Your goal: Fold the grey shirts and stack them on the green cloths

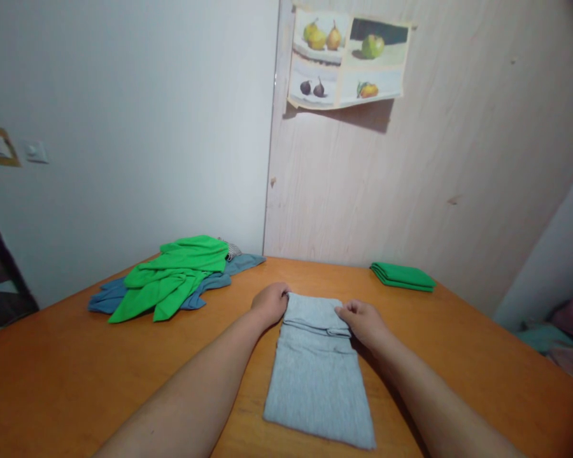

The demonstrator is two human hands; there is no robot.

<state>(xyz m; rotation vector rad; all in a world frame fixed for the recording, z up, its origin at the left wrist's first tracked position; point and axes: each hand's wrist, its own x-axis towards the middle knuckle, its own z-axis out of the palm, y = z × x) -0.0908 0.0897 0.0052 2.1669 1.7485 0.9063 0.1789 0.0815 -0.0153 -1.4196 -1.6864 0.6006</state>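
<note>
A light grey cloth garment [318, 388] lies in a long narrow strip on the table in front of me, its far end folded over toward me. My left hand [271, 303] is closed at the far left corner of the folded part, with the fingertips partly hidden. On the opposite side, my right hand [363, 321] pinches the right edge of that folded part between thumb and fingers. The near half of the garment lies flat.
On the orange-brown table [67, 381], a loose heap holds a bright green cloth [176, 273] over a blue cloth [107, 296]. A neatly folded green cloth [403, 277] sits at the back right. Behind stands a wall with fruit pictures [348, 60].
</note>
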